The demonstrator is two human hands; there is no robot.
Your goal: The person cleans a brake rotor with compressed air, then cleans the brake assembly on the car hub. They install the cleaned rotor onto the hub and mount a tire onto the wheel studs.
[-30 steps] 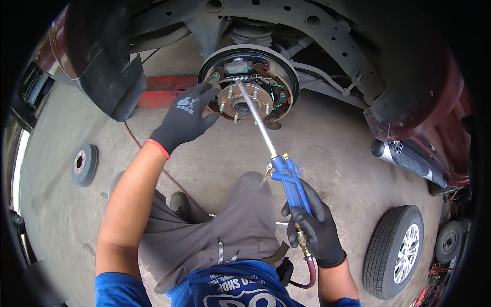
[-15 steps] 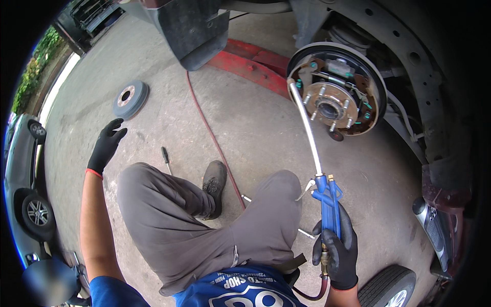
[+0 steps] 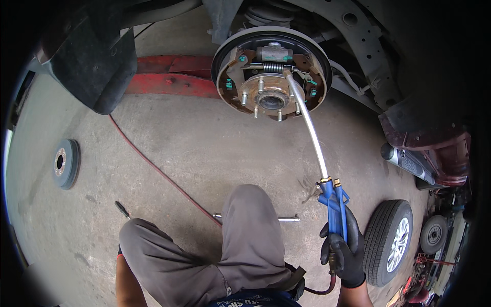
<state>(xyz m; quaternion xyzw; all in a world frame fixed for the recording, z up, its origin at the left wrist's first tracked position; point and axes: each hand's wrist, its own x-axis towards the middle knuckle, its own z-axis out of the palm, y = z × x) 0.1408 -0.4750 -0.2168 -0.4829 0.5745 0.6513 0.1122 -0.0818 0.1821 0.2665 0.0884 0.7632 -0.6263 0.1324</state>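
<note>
My right hand, in a black glove, grips the blue handle of an air blow gun at the lower right. Its long silver nozzle reaches up to the exposed drum brake assembly of a raised vehicle, with the tip by the upper spring. The brake shows rusty shoes, a hub with studs and small green clips. My left hand is hidden; only the bare forearm shows low at the left, behind my grey-trousered leg.
A red air hose runs across the concrete floor. A brake drum lies at the left. A screwdriver and a long metal wrench lie near my knees. A wheel lies at the right. A red jack sits under the vehicle.
My left hand left the brake assembly, swung out to the left, then dropped out of sight behind my leg. The view has turned back to the brake; the nozzle stays on it.
</note>
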